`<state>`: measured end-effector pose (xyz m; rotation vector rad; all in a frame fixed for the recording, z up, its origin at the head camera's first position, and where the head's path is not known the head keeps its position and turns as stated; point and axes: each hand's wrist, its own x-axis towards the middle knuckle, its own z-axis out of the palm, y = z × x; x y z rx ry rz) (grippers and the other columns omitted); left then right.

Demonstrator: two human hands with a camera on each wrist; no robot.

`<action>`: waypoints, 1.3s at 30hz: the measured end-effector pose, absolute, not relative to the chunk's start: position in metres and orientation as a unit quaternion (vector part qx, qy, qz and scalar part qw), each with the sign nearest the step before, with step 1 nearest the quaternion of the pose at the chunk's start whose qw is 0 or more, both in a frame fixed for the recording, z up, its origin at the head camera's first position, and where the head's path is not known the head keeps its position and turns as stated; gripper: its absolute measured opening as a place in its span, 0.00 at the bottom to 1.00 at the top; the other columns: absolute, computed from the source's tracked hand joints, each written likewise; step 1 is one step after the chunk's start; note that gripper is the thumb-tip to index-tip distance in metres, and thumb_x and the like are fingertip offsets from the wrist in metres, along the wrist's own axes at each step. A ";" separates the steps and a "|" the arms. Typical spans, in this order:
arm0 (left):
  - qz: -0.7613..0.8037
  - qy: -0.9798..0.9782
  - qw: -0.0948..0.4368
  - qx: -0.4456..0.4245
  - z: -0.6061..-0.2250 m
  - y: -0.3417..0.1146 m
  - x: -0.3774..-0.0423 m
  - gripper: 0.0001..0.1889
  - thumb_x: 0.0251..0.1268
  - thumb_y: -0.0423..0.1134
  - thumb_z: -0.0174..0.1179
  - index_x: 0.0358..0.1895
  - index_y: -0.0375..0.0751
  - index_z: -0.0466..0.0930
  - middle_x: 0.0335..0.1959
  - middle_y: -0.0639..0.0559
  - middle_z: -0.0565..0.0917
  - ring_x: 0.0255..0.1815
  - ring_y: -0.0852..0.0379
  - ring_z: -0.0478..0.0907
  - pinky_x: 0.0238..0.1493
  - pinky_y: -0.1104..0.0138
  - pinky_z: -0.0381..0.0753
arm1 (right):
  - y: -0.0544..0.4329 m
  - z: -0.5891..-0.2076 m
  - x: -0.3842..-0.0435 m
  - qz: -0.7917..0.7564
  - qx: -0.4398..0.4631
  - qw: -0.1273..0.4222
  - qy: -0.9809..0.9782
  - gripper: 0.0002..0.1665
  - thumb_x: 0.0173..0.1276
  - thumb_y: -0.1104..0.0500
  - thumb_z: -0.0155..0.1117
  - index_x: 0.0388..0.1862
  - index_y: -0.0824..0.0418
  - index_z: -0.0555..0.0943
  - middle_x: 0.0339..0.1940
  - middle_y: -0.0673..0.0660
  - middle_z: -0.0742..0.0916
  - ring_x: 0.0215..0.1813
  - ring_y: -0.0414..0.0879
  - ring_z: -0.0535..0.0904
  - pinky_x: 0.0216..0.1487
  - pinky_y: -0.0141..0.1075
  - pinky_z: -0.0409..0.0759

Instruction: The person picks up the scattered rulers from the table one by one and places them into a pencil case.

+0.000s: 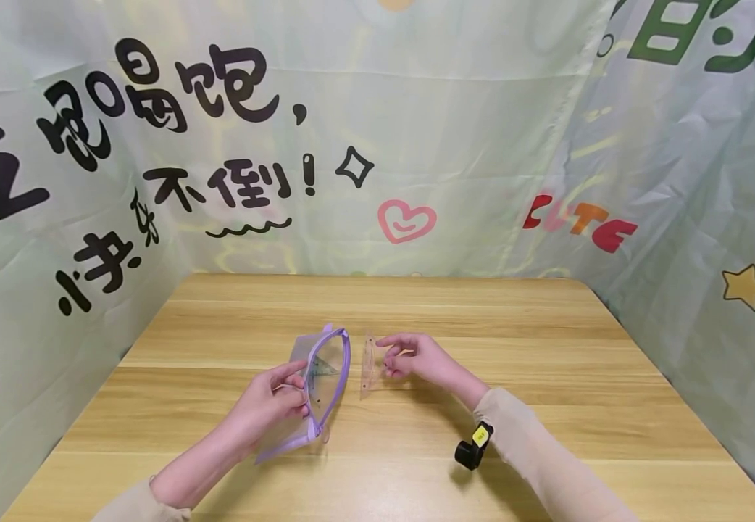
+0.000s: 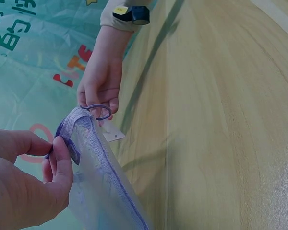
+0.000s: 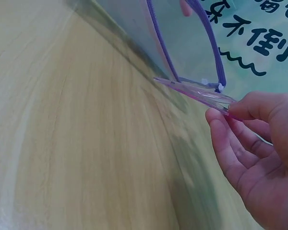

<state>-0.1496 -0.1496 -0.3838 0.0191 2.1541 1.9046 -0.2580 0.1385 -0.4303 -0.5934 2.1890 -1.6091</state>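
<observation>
My left hand point(image 1: 271, 397) pinches one edge of a clear zip pouch point(image 2: 105, 177) trimmed in purple. The pouch's purple zipper point(image 1: 348, 355) is parted, so its mouth gapes toward the right. Through the see-through side shows a clear set square point(image 1: 322, 368) with dark markings. Just right of that mouth, my right hand point(image 1: 416, 357) pinches a clear, pink-tinged flat plastic drawing tool point(image 3: 197, 95) between thumb and fingers. The tool is seen nearly edge-on in the right wrist view; cannot tell its exact kind.
Both hands work over a light wood table point(image 1: 514, 348). A printed cloth point(image 1: 469, 130) hangs behind it and along both sides. A small black device with a yellow label point(image 1: 475, 444) is strapped at the right sleeve's cuff.
</observation>
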 end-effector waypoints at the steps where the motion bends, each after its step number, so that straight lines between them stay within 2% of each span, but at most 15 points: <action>1: 0.657 0.743 0.132 0.008 -0.384 -0.150 -0.149 0.38 0.56 0.25 0.55 0.73 0.25 0.56 0.42 0.49 0.71 0.37 0.60 0.76 0.40 0.74 0.85 | 0.139 -0.429 -0.258 -0.569 -0.211 0.181 0.774 0.26 0.69 0.64 0.61 0.65 0.68 0.74 0.46 0.70 0.84 0.38 0.44 0.86 0.47 0.44 0.89; 6: 0.656 0.743 0.131 0.009 -0.383 -0.150 -0.149 0.37 0.57 0.25 0.56 0.73 0.26 0.57 0.42 0.49 0.71 0.38 0.59 0.76 0.40 0.74 0.85 | 0.137 -0.426 -0.257 -0.571 -0.213 0.187 0.771 0.26 0.69 0.63 0.61 0.65 0.67 0.75 0.45 0.66 0.84 0.39 0.45 0.86 0.47 0.43 0.89; 12: 0.654 0.745 0.127 0.011 -0.383 -0.151 -0.149 0.37 0.56 0.26 0.56 0.73 0.26 0.57 0.43 0.49 0.72 0.38 0.59 0.77 0.41 0.73 0.86 | 0.133 -0.422 -0.256 -0.571 -0.216 0.192 0.768 0.26 0.68 0.63 0.62 0.65 0.65 0.75 0.47 0.67 0.85 0.41 0.49 0.87 0.49 0.45 0.89; 20: 0.656 0.745 0.124 0.009 -0.384 -0.152 -0.151 0.36 0.56 0.26 0.56 0.72 0.26 0.59 0.43 0.48 0.72 0.37 0.59 0.77 0.42 0.73 0.86 | 0.127 -0.417 -0.254 -0.581 -0.213 0.193 0.762 0.27 0.68 0.64 0.61 0.66 0.69 0.74 0.48 0.71 0.85 0.39 0.44 0.87 0.51 0.49 0.88; 30: 0.655 0.744 0.127 0.017 -0.381 -0.154 -0.155 0.33 0.61 0.26 0.53 0.72 0.26 0.61 0.44 0.49 0.72 0.41 0.57 0.76 0.46 0.72 0.86 | 0.117 -0.415 -0.255 -0.599 -0.185 0.196 0.754 0.24 0.68 0.66 0.62 0.63 0.69 0.76 0.49 0.68 0.86 0.37 0.41 0.87 0.48 0.43 0.89; 39: 0.658 0.743 0.123 0.018 -0.381 -0.157 -0.160 0.32 0.60 0.25 0.54 0.70 0.25 0.63 0.46 0.45 0.74 0.40 0.58 0.76 0.41 0.74 0.85 | 0.109 -0.410 -0.253 -0.626 -0.177 0.212 0.729 0.25 0.69 0.67 0.60 0.64 0.74 0.73 0.52 0.76 0.83 0.38 0.41 0.87 0.45 0.35 0.89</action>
